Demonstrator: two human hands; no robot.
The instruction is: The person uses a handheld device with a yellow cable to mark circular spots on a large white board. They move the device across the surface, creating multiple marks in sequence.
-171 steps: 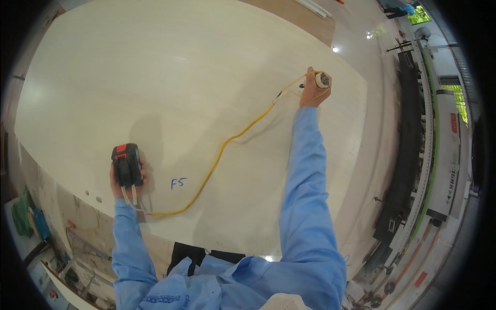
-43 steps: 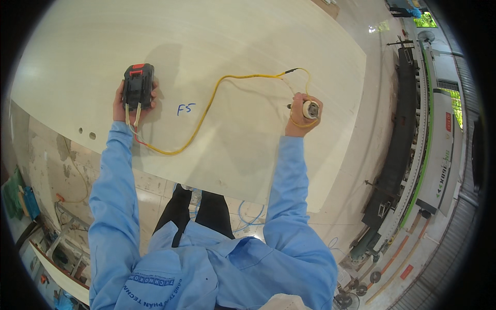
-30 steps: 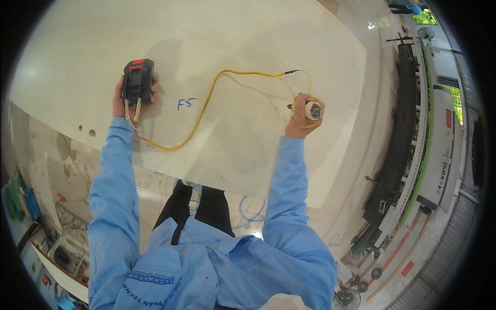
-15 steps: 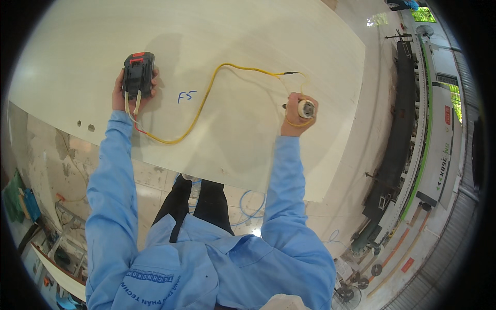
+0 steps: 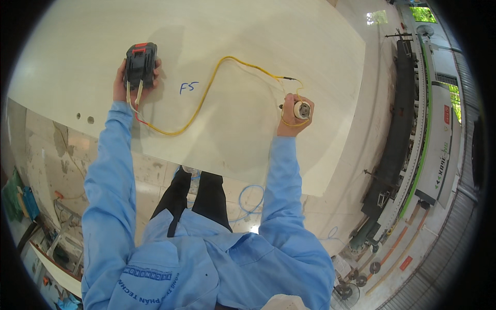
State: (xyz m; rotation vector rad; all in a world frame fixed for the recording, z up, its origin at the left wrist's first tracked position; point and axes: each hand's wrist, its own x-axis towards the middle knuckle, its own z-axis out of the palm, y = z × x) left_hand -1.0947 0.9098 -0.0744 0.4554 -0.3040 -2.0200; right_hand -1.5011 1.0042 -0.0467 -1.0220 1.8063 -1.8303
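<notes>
My left hand [image 5: 119, 85] is closed around a black battery pack [image 5: 139, 64] with red parts at its far end. Two pale leads come off the pack's near end and run into a yellow cable [image 5: 199, 116]. That cable curves across the pale board [image 5: 232, 150] to a dark joint, where thin yellow wires continue to my right hand [image 5: 290, 124]. In its fingers sits a small round motor [image 5: 301, 109], pale around the side with a grey metal end facing up. A thin yellow wire loops over those fingers. The undersides of both held things are hidden.
Handwritten blue marks [image 5: 189, 87] and two small holes [image 5: 90, 120] show on the board. Blue hose [image 5: 250, 199] lies coiled on the floor by my legs. A long machine [image 5: 390, 129] with a dark bed stands to the right, near fans [image 5: 349, 294]. Equipment clutters the lower left.
My left hand and the battery pack have shifted slightly away from me. My right hand with the motor has moved a little left, and the cable has shifted with them.
</notes>
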